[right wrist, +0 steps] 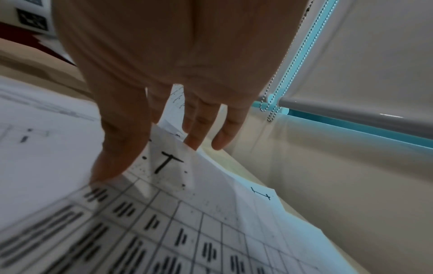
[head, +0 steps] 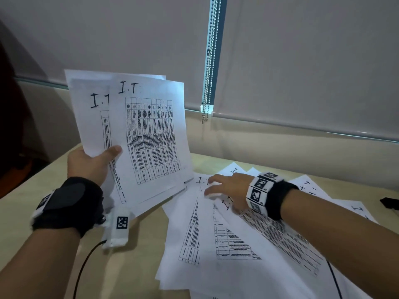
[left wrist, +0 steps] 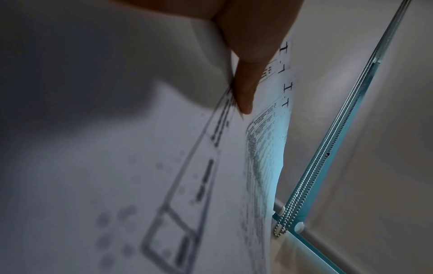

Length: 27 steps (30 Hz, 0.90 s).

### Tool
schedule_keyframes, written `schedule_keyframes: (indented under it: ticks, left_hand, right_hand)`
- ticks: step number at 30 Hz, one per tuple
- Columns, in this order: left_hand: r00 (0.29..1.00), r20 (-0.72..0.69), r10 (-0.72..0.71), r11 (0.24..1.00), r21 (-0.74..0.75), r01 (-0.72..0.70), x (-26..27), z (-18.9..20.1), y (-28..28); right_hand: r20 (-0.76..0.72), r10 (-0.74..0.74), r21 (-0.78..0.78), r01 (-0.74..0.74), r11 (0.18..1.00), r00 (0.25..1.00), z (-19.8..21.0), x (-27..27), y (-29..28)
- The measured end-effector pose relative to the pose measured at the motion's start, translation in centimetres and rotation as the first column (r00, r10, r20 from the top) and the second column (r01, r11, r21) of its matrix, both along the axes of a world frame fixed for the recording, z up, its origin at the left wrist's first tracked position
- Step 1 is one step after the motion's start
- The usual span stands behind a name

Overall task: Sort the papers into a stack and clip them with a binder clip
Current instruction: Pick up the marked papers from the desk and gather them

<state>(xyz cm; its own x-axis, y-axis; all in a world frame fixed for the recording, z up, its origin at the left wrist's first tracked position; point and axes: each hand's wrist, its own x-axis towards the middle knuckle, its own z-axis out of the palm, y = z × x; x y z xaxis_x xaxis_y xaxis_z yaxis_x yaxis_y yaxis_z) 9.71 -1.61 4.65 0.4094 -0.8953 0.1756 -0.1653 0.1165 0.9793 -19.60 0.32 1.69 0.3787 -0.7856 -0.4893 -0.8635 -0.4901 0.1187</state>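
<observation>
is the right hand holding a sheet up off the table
No, the right hand lies with straight fingers on the loose papers spread over the table; only the left hand holds sheets raised.

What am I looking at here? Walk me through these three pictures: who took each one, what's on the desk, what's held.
No machine: a person with a camera on the head and one on each wrist. The head view shows both hands. The left hand holds up a few printed sheets marked "I.T", thumb pinching them; the left wrist view shows that grip close up. The right hand reaches with straight fingers onto loose sheets spread over the beige table; the right wrist view looks along those fingers. A small black object lies at the right edge, too cropped to identify.
</observation>
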Motion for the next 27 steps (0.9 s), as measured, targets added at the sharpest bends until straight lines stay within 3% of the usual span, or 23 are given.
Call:
schedule_keyframes:
  ticks: [4,9,13,16,18,20,22,24,27]
  left_hand:
    - [1.000,0.015,-0.005,1.000,-0.007,0.005,-0.5,-0.2,-0.3]
    - [0.999,-0.016,-0.047,0.999,-0.007,0.047,-1.5,-0.4,-0.5]
    - [0.997,-0.013,-0.076,0.997,-0.020,0.076,-1.6,0.2,-0.4]
    - [0.994,0.016,-0.111,0.993,-0.035,0.111,-1.6,0.8,-0.3]
    - [0.989,0.032,-0.146,0.988,-0.043,0.147,-2.1,1.5,-0.2]
    - [0.978,0.060,-0.201,0.978,-0.043,0.204,-3.0,2.3,0.2]
    - [0.956,0.092,-0.278,0.958,-0.044,0.283,-4.1,2.9,0.6]
    - [0.923,0.113,-0.367,0.926,-0.047,0.374,-5.3,3.5,1.1]
    - [0.897,0.105,-0.428,0.897,-0.074,0.437,-6.5,3.9,1.6]
  right_hand:
    - [-0.037,0.036,-0.005,-0.036,0.999,0.999,-0.5,-0.6,1.3]
    - [0.079,0.019,-0.055,-0.014,0.998,0.997,-1.7,-1.8,1.8]
    - [0.018,-0.038,-0.081,0.040,0.996,0.999,-0.3,-1.9,1.3]
    - [0.143,-0.089,-0.219,0.120,0.968,0.986,4.8,-2.0,-0.5]
    - [0.296,0.018,-0.411,0.110,0.905,0.955,9.7,-1.7,-1.5]
    - [0.320,0.276,-0.709,0.036,0.704,0.906,14.2,-1.0,-2.2]
    - [0.293,0.370,-0.817,0.030,0.576,0.882,17.9,0.5,-2.4]
    - [0.253,0.370,-0.817,-0.008,0.577,0.894,20.7,1.7,-2.5]
    - [0.349,0.292,-0.704,0.044,0.708,0.891,22.3,2.7,-2.1]
